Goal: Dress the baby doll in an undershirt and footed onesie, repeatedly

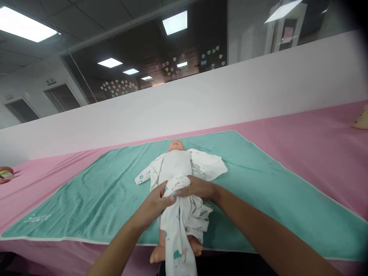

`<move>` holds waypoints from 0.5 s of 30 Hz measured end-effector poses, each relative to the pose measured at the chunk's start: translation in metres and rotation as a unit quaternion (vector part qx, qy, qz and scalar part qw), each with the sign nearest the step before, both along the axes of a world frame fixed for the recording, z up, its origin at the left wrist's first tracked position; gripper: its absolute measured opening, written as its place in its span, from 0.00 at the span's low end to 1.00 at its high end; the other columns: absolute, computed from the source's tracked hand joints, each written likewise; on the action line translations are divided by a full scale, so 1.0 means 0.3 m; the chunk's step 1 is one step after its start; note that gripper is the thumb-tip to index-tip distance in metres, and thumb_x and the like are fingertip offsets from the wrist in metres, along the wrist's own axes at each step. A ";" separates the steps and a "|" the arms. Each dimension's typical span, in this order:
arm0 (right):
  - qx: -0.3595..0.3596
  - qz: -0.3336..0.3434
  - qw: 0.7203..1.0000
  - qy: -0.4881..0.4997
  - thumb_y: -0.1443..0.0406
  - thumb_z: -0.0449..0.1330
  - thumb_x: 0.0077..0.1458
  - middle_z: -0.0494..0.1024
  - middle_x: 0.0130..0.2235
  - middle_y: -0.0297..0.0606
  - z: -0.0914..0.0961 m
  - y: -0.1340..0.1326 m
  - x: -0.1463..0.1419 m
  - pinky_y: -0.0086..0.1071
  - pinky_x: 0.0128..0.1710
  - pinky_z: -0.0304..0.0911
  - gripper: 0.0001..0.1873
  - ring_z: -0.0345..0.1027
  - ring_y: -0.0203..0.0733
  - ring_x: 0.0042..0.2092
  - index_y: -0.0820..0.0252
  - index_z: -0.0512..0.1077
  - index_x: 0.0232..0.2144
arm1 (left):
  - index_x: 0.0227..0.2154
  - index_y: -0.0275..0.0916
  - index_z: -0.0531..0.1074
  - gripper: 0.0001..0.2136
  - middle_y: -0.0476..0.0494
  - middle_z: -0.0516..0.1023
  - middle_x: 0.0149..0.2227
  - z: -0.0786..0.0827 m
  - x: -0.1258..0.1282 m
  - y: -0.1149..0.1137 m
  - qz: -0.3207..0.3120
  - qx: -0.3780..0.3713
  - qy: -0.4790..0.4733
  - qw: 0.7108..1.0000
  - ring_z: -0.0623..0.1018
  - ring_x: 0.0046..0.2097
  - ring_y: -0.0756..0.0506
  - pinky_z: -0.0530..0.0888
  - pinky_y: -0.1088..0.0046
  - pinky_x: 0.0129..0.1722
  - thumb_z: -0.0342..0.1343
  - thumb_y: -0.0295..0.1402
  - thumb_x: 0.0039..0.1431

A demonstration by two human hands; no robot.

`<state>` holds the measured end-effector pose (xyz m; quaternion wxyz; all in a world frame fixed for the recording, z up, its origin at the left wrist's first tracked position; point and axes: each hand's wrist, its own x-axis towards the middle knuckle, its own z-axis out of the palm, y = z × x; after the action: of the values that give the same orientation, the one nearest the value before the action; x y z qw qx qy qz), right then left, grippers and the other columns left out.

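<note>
A baby doll point(176, 145) lies on its back, head away from me, its bare feet near the front edge. A white cloth covers its torso, and white sleeves spread out on both sides. Over its hips and legs is a bunched white baby garment point(179, 222) with a green and pink print. One long part of it hangs down towards me. My left hand point(159, 201) is closed on the left side of the bunched fabric, thumb on top. From the other side my right hand point(199, 188) grips the same fabric at the doll's waist. Both hands' fingers are partly hidden.
Under the doll is a teal blanket point(115, 184) with white edging, laid over a pink cover point(310, 142). Behind rises a low white wall point(184, 107) topped by glass. Partly seen objects lie at the far left point(6, 174) and far right point(362, 119).
</note>
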<state>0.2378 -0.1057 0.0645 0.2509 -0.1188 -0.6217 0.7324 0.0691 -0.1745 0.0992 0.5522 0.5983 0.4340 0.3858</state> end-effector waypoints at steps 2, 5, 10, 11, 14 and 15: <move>-0.027 -0.010 0.999 0.026 0.59 0.66 0.44 0.76 0.36 0.39 -0.007 0.004 -0.003 0.33 0.40 0.65 0.20 0.70 0.38 0.37 0.65 0.73 0.39 | 0.40 0.34 0.72 0.18 0.44 0.77 0.34 0.005 -0.018 -0.002 -0.027 -0.014 0.008 1.000 0.75 0.36 0.43 0.70 0.71 0.36 0.64 0.36 0.46; -0.054 0.067 0.996 0.010 0.60 0.68 0.41 0.76 0.37 0.40 -0.016 -0.002 -0.019 0.34 0.39 0.65 0.23 0.70 0.40 0.37 0.65 0.73 0.40 | 0.42 0.36 0.71 0.17 0.44 0.77 0.35 -0.018 -0.022 0.006 0.054 -0.023 -0.070 0.996 0.76 0.35 0.44 0.70 0.72 0.34 0.60 0.38 0.50; 0.003 0.106 0.989 -0.101 0.63 0.71 0.34 0.76 0.36 0.37 -0.005 -0.019 -0.030 0.33 0.40 0.65 0.23 0.69 0.39 0.38 0.64 0.74 0.36 | 0.47 0.38 0.67 0.20 0.42 0.77 0.37 -0.050 -0.027 0.021 0.120 -0.022 -0.120 0.985 0.76 0.35 0.45 0.72 0.72 0.34 0.56 0.43 0.54; 0.016 0.084 0.992 -0.097 0.63 0.71 0.34 0.76 0.36 0.37 0.001 -0.021 -0.027 0.33 0.40 0.65 0.23 0.69 0.39 0.38 0.64 0.74 0.36 | 0.46 0.37 0.68 0.20 0.42 0.77 0.37 -0.046 -0.039 0.019 0.090 -0.019 -0.097 0.991 0.76 0.35 0.44 0.72 0.71 0.34 0.57 0.43 0.53; 0.030 0.012 0.999 -0.039 0.60 0.69 0.40 0.76 0.38 0.37 0.015 -0.018 -0.020 0.34 0.42 0.64 0.23 0.69 0.40 0.40 0.63 0.73 0.40 | 0.41 0.34 0.73 0.19 0.43 0.78 0.35 -0.024 -0.078 0.006 -0.051 -0.029 0.011 0.998 0.75 0.38 0.42 0.71 0.70 0.37 0.64 0.38 0.45; 0.034 0.003 0.999 -0.034 0.59 0.68 0.41 0.76 0.38 0.38 0.017 -0.016 -0.019 0.34 0.42 0.64 0.24 0.69 0.40 0.40 0.63 0.73 0.41 | 0.39 0.34 0.74 0.18 0.43 0.78 0.35 -0.020 -0.086 0.003 -0.070 -0.036 0.033 0.996 0.75 0.38 0.42 0.71 0.71 0.37 0.65 0.35 0.43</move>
<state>0.2320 -0.1105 0.0696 0.2313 -0.1333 -0.6545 0.7074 0.0433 -0.1737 0.0931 0.5846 0.6194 0.4221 0.3104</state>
